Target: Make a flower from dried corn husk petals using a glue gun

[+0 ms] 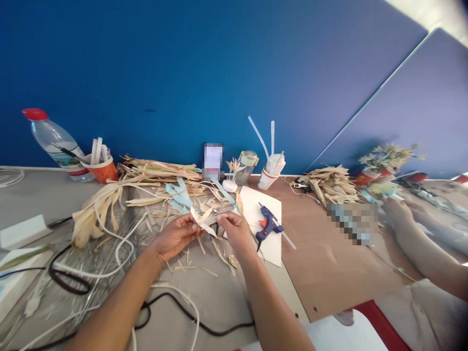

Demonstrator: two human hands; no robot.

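Note:
A small pale flower of dried corn husk strips (203, 220) is held up over the table, its pointed petals spread out. My left hand (174, 238) is closed, pinching the flower between thumb and fingers from the left. From the other side, my right hand (236, 231) is closed too, with thumb and forefinger pinched at the flower's right edge. Its other fingers are curled out of sight. Cut husk scraps (190, 267) lie beneath and around both hands. Just right of my right hand, a blue glue gun (270, 222) with an orange trigger rests on a white sheet (272, 252).
Husk bundles (164, 170) and light blue strips (179, 195) lie behind the hands. White cables (119, 248) tangle over thin wires at left. A phone (213, 161), a clear jar (247, 168) and a cup with glue sticks (268, 178) stand behind. Another person's arm (420, 239) reaches in at right.

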